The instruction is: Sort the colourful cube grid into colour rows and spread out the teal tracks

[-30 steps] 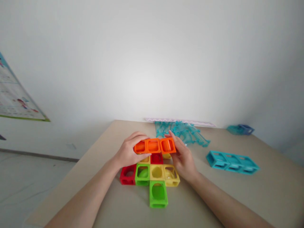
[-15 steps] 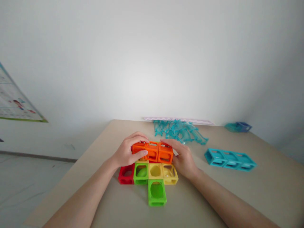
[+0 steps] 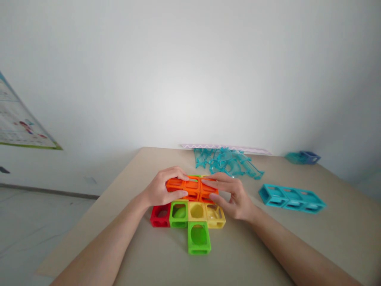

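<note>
An orange strip of three hollow cubes (image 3: pixel 192 188) sits on top of a flat cluster of coloured hollow cubes on the beige table (image 3: pixel 268 238). My left hand (image 3: pixel 162 190) is wrapped round the strip's left end. Its right end is pinched by my right hand (image 3: pixel 230 194), fingers above and thumb at the front. Below the strip lie a red cube (image 3: pixel 160 216), a green cube (image 3: pixel 179 213), two yellow cubes (image 3: pixel 206 213) and, nearest me, another green cube (image 3: pixel 199 237).
A light blue strip of three hollow cubes (image 3: pixel 291 196) lies to the right. Several clear turquoise track pieces (image 3: pixel 228 163) are heaped at the table's far edge by the wall. A small blue and teal block (image 3: pixel 303 157) sits at the far right.
Both hands have lowered the orange strip and tipped it from facing me to lying flatter on the cluster, covering the row behind the red, green and yellow cubes.
</note>
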Demonstrator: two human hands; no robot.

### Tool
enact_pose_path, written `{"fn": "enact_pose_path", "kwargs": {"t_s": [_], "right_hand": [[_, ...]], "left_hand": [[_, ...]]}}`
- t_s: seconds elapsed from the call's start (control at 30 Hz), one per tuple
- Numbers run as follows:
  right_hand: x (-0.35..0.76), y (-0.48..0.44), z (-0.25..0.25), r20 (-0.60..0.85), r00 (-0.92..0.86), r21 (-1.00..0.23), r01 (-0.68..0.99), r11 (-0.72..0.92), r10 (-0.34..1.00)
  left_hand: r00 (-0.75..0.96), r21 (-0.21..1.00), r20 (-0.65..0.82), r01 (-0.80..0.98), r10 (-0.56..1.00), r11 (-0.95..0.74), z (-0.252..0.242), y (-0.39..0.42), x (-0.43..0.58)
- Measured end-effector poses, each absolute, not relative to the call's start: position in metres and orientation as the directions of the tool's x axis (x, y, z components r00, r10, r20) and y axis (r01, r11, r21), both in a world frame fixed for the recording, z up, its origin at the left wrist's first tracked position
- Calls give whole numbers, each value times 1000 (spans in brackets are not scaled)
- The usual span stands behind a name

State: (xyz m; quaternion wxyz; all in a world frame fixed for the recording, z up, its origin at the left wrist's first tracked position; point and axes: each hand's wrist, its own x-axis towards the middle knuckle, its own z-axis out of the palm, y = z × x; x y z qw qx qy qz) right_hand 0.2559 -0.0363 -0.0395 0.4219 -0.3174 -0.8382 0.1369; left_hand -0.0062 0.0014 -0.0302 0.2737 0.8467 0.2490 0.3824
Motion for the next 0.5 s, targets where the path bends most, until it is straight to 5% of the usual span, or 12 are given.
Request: {"fn": "enact_pose_path", "kwargs": {"t_s": [0.2,0.5], "right_hand": [[248,-37,-44,599,-460,-462,471,752,655],[235,-45,-35,563,-288,-584,525,620,774]], "left_hand": [[589,668,510,189,627,-720,-30,2,-7],[604,728,420,220,677,-649,-30,1,-6]]}}
